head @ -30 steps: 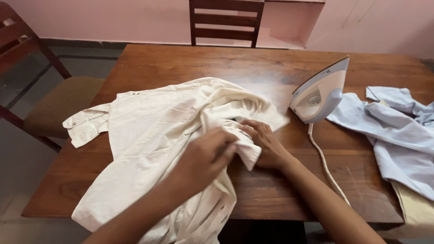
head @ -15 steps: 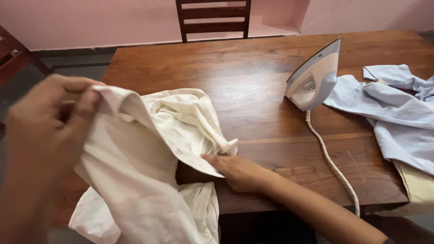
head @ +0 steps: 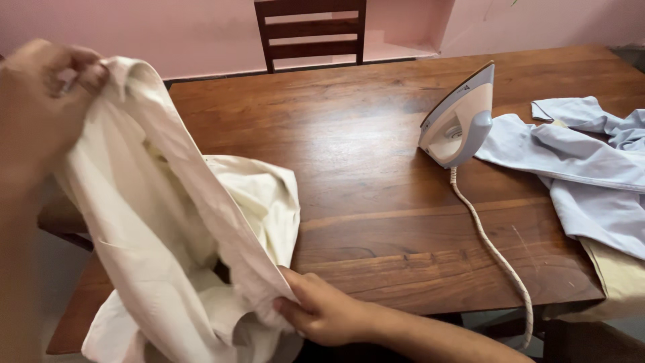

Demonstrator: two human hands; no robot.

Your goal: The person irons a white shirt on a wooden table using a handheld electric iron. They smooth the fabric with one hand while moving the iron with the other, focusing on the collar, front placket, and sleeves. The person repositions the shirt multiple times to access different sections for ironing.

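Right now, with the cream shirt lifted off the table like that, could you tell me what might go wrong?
The iron stands on its heel beside the light blue shirt; a swing of the cream shirt could perhaps tip it. Its cord trails over the wooden table edge, where a snag might drag it. The left hand pinches only a small bit of fabric up high, while the right hand holds the lower edge, so the shirt may slip.
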